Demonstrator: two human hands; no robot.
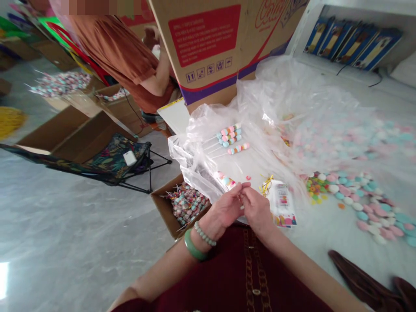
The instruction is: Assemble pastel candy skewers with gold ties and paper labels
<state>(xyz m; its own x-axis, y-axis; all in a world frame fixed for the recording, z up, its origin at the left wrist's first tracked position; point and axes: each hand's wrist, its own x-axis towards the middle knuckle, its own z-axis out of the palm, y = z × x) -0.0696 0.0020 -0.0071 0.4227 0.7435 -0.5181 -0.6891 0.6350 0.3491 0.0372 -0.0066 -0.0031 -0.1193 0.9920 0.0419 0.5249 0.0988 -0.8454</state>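
My left hand (227, 207), with a green bangle and a bead bracelet at the wrist, is closed around the near end of a bagged candy skewer (225, 179). The fingers of my right hand (257, 209) are pinched together against the left fingers at that same end. What lies between the fingertips is mostly hidden. Just beyond, several marshmallow skewers (231, 135) lie side by side with their sticks pointing left. Beside my right hand are printed clear bags (283, 201) and a bunch of gold twist ties (266, 185).
Loose marshmallows (373, 201) and gummy rings (316, 187) lie to the right, partly under plastic sheeting (286, 91). A large carton (211, 47) stands behind. Lower left, a box of finished skewers (188, 203) sits near a folding chair (113, 158). A co-worker (126, 56) is at the back left.
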